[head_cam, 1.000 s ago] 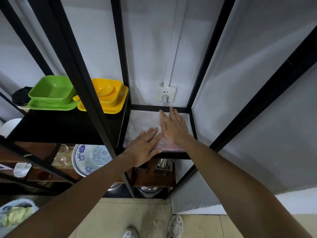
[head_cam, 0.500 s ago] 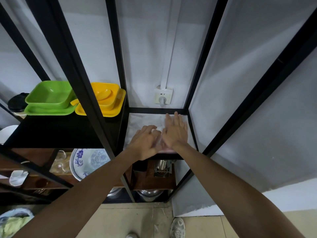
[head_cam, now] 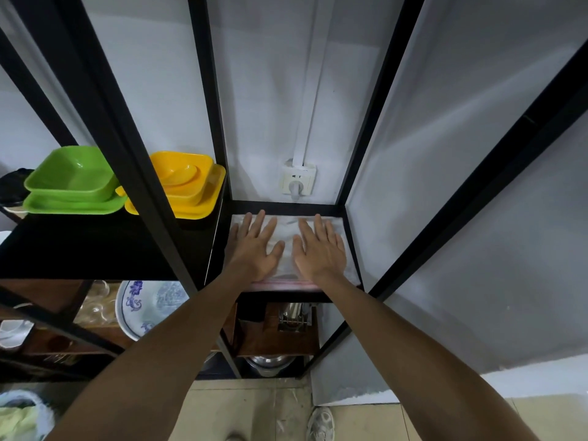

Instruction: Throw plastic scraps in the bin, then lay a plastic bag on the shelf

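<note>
A clear plastic bag (head_cam: 288,232) with a pink strip along its near edge lies flat on the small right-hand shelf (head_cam: 353,246) of a black metal rack. My left hand (head_cam: 254,246) rests palm down on the bag's left half, fingers spread. On the right half my right hand (head_cam: 319,249) presses flat in the same way. Neither hand grips anything. A bin lined with a white bag (head_cam: 19,415) shows at the bottom left corner, partly cut off.
Green dishes (head_cam: 71,183) and yellow dishes (head_cam: 181,183) stand on the black shelf to the left. A wall socket (head_cam: 297,181) sits behind the bag. Lower shelves hold a blue-patterned plate (head_cam: 149,303), glasses, metal pots. Black uprights frame the shelf on both sides.
My hands were close together near the bag's front. They have slid apart and toward the back, the left to the left side and the right to the right side.
</note>
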